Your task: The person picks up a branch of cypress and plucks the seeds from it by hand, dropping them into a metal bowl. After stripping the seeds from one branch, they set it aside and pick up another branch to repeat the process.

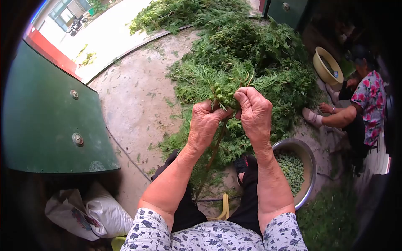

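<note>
Both my hands are raised in front of me at a leafy evergreen branch (pixel 220 90) with scale-like fronds and small green cones. My left hand (pixel 205 121) is closed around it, and a brown stem runs down from there between my legs. Close beside it, my right hand (pixel 254 109) pinches at the cone cluster, thumb and forefinger together; whether a cone sits between those fingertips is hidden. By my right forearm stands a metal basin (pixel 310 167) holding many small green cones (pixel 289 171).
A large heap of cut evergreen branches (pixel 255 50) lies ahead. On the right sits another person (pixel 368 100) near a yellow basin (pixel 317 62). A green metal door (pixel 46 117) stands left, with white sacks (pixel 102 209) below it.
</note>
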A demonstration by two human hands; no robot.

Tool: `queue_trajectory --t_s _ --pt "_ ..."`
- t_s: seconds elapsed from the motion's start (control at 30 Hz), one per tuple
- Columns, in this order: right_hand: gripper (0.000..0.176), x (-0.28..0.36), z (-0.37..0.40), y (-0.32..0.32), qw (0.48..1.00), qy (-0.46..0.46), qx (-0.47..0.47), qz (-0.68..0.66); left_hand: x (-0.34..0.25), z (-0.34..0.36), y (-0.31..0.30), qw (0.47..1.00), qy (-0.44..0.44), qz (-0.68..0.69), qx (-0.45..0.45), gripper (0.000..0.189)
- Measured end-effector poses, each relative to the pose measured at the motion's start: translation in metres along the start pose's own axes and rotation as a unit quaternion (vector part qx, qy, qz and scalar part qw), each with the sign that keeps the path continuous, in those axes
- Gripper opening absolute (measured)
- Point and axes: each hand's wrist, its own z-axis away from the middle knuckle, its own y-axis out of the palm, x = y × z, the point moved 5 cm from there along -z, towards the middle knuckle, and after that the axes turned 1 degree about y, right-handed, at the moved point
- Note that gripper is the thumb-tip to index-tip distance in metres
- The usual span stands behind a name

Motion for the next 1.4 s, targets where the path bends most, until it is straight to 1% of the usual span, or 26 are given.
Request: queue_trajectory --t_s 0.03,0.07,0.1,0.13,0.17,0.23,0.37,0.43,0.47,0.53,0.57,0.63,0.67,0.7,0.73,0.8,0.83,0.9,0.93,1.0,1.07,1.2,1.27,1.3,1.37,1.4 --pt "0.014 0.003 0.001 0.001 1.000 0.001 0.000 0.001 0.000 0.000 0.001 1.000 -0.001 0.000 0.000 0.015" --pt "0.015 -0.001 0.003 0.002 0.992 0.095 0.009 -0.083 -0.001 0.000 0.002 1.000 -0.008 0.011 0.002 0.015" --pt "0.016 -0.007 0.006 0.004 0.968 0.186 0.018 -0.165 -0.002 0.000 0.003 1.000 -0.014 0.022 0.003 0.015" --pt "0.018 -0.012 0.008 0.005 0.955 0.212 0.019 -0.206 -0.003 -0.001 0.004 1.000 -0.015 0.023 0.003 0.015" --pt "0.018 -0.014 0.008 0.005 0.956 0.212 0.019 -0.205 -0.005 -0.001 0.005 1.000 -0.015 0.020 0.005 0.014" --pt "0.017 -0.022 0.010 0.009 0.909 0.249 0.023 -0.334 -0.005 -0.002 0.007 1.000 -0.016 0.017 0.007 0.014" --pt "0.016 -0.023 0.010 0.015 0.899 0.248 0.014 -0.360 -0.002 -0.004 0.006 0.999 -0.026 0.038 -0.005 0.014" --pt "0.015 -0.018 0.011 0.014 0.913 0.223 -0.028 -0.339 0.000 -0.006 0.004 0.999 -0.030 0.040 -0.013 0.014" --pt "0.015 -0.021 0.011 0.014 0.913 0.224 -0.027 -0.339 -0.002 -0.006 0.005 1.000 -0.019 0.012 -0.012 0.013" --pt "0.014 -0.031 0.014 0.018 0.845 0.280 -0.034 -0.455 -0.004 -0.006 0.005 1.000 -0.008 -0.015 -0.013 0.013" --pt "0.014 -0.030 0.013 0.018 0.845 0.280 -0.033 -0.455 -0.003 -0.005 0.005 1.000 -0.019 -0.009 -0.009 0.016" --pt "0.015 -0.019 0.010 0.010 0.944 0.220 -0.038 -0.241 -0.002 -0.005 0.006 1.000 -0.031 -0.004 -0.006 0.018" --pt "0.016 -0.009 0.006 0.008 0.986 0.122 -0.059 -0.097 -0.003 -0.004 0.006 0.999 -0.024 -0.024 -0.005 0.018" --pt "0.016 -0.010 0.005 0.007 0.986 0.122 -0.059 -0.098 -0.004 -0.004 0.007 0.999 -0.016 -0.045 -0.004 0.018" --pt "0.017 -0.018 0.005 0.010 0.959 0.192 -0.037 -0.207 -0.005 -0.005 0.007 0.999 -0.017 -0.045 -0.004 0.018" --pt "0.019 -0.030 0.006 0.017 0.868 0.309 0.016 -0.389 -0.008 -0.005 0.005 1.000 -0.012 -0.022 -0.010 0.017" --pt "0.019 -0.032 0.004 0.015 0.868 0.310 0.017 -0.389 -0.007 -0.005 0.003 1.000 -0.013 -0.022 -0.011 0.017" --pt "0.020 -0.037 0.006 0.019 0.827 0.361 0.055 -0.428 0.000 -0.004 -0.002 0.998 -0.039 -0.051 -0.006 0.017" --pt "0.020 -0.038 0.007 0.019 0.826 0.362 0.054 -0.428 -0.002 -0.004 -0.002 0.998 -0.040 -0.051 -0.005 0.017" --pt "0.023 -0.038 0.010 0.024 0.800 0.384 0.078 -0.454 -0.012 -0.004 0.001 0.999 -0.004 -0.041 0.011 0.018" --pt "0.025 -0.036 0.011 0.028 0.780 0.400 0.114 -0.468 -0.008 -0.004 0.000 0.999 -0.007 -0.037 0.003 0.016" --pt "0.024 -0.037 0.012 0.028 0.750 0.420 0.107 -0.499 -0.004 -0.005 -0.001 1.000 0.003 -0.014 0.007 0.017" --pt "0.026 -0.042 0.015 0.027 0.750 0.437 0.051 -0.494 -0.003 -0.006 0.001 1.000 -0.011 0.002 0.008 0.017" --pt "0.026 -0.042 0.016 0.028 0.750 0.438 0.050 -0.493 -0.001 -0.006 0.002 1.000 -0.024 0.018 0.009 0.016" --pt "0.030 -0.047 0.020 0.026 0.725 0.469 -0.011 -0.504 -0.002 -0.007 -0.002 1.000 -0.027 0.010 0.004 0.014" --pt "0.031 -0.050 0.016 0.022 0.744 0.434 -0.033 -0.507 -0.002 -0.006 -0.003 1.000 -0.028 0.002 -0.001 0.013"
